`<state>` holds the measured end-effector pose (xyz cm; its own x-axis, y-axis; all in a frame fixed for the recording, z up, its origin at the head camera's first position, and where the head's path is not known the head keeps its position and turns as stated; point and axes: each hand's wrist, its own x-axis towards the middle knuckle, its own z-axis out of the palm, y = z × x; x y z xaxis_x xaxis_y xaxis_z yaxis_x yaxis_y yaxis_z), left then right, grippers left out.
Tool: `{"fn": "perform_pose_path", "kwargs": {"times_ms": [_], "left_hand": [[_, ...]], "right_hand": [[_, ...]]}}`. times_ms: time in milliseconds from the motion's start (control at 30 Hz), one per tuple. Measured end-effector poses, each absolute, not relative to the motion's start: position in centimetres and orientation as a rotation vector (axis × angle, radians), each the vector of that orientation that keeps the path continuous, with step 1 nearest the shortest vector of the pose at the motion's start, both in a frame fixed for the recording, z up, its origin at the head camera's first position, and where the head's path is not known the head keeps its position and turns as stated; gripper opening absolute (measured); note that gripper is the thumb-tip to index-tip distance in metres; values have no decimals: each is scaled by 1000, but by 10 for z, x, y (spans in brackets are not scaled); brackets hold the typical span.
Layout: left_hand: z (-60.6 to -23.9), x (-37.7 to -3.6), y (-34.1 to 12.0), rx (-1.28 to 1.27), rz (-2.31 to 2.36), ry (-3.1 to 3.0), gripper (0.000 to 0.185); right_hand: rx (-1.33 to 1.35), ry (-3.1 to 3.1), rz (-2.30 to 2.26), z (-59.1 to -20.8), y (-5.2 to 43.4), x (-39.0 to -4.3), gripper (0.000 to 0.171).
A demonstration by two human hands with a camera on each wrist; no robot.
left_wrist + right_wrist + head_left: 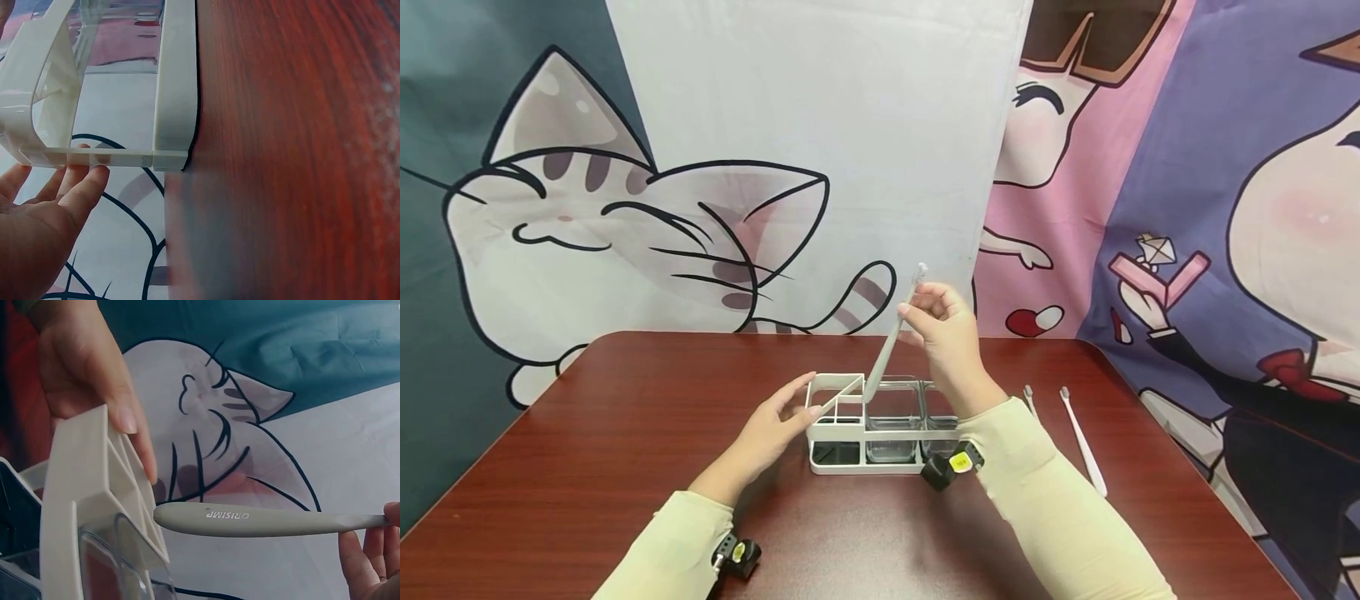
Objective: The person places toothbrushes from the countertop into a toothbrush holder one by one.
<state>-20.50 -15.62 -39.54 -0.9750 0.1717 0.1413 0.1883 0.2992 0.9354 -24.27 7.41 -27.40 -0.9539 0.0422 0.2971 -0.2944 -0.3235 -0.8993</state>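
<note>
Right hand (951, 333) pinches a grey toothbrush (891, 337) near its bristle end, handle tip angled down just over the white holder (850, 462) on the red-brown table (625, 467), seemingly aimed at the left slots; left hand (775, 429) rests straight, relaxed fingers against the holder's left end, likely bracing it. Holder carries clear cup inserts (892, 421), apparently empty; two more toothbrushes (1082, 442) lie on the table to the right.

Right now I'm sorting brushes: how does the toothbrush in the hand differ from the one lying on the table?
The held toothbrush is greyish, tilted, pinched by the right hand, handle end at the white holder. The lying toothbrush is white, flat on the table, untouched. Both are slim.
</note>
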Motion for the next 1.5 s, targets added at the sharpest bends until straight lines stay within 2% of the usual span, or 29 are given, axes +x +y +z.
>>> {"fn": "perform_pose_path", "kwargs": {"times_ms": [1500], "left_hand": [[-397, -206, -157, -372, -1871, -2489, 59]], "right_hand": [[583, -2160, 2063, -325, 36, -233, 19]]}}
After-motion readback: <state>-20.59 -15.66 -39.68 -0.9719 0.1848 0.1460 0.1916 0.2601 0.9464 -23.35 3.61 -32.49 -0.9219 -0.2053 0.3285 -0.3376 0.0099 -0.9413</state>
